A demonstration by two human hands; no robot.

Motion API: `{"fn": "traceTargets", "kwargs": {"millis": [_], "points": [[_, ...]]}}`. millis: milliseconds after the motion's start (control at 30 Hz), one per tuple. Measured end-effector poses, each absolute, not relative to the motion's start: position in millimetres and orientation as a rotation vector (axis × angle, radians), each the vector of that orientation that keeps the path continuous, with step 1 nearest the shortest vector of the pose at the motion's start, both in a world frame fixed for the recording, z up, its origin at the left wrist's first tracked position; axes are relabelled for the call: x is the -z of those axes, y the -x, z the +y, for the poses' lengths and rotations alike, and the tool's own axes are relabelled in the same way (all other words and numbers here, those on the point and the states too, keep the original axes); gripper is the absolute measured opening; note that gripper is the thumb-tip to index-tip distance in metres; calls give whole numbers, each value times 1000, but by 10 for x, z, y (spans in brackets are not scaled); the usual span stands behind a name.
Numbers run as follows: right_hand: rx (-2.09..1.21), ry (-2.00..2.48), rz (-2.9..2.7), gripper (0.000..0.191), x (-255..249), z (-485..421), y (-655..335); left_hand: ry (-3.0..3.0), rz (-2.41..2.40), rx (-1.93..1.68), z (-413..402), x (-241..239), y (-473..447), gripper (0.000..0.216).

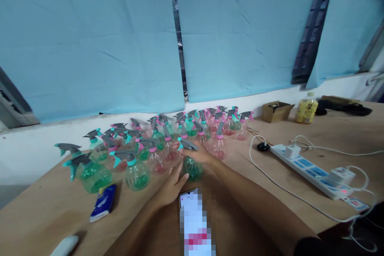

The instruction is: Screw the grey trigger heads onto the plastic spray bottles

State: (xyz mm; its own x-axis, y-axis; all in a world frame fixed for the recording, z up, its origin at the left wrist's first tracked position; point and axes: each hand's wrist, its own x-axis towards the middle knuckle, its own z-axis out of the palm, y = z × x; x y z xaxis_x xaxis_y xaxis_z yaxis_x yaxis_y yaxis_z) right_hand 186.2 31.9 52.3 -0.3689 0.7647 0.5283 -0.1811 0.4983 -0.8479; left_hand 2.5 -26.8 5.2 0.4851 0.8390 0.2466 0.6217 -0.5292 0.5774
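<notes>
A spray bottle (193,169) with a green-tinted clear body and a grey and teal trigger head stands upright on the table. My right hand (198,153) is closed around its neck, just below the head, and the fingers are partly hidden. At the bottle's left side is my left hand (174,184), fingers stretched out and thumb apart; whether it touches the bottle I cannot tell. Behind and to the left stand several more spray bottles, among them a clear pink-collared one (157,160) and a green teal-collared one (137,174). A phone (192,220) with a lit screen lies in front.
A blue tissue pack (103,203) and a white object (64,247) lie at the left on the wooden table (54,212). On the right are a power strip (306,168) with chargers and cables, a cardboard box (276,113) and a yellow-labelled bottle (306,109). Blue sheeting (99,40) covers the windows.
</notes>
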Motion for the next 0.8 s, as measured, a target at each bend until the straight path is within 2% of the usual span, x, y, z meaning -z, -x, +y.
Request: {"fn": "traceTargets", "kwargs": {"millis": [267, 400, 800], "points": [[-1258, 493, -1659, 28, -534, 314, -1880, -1996, 1188, -910, -160, -8, 131, 55], [-1251, 543, -1574, 27, -462, 325, -1865, -1981, 1214, -911, -119, -13, 224, 47], [-1226, 509, -1627, 28, -453, 326, -1919, -1833, 1163, -905, -36, 20, 356, 43]]}}
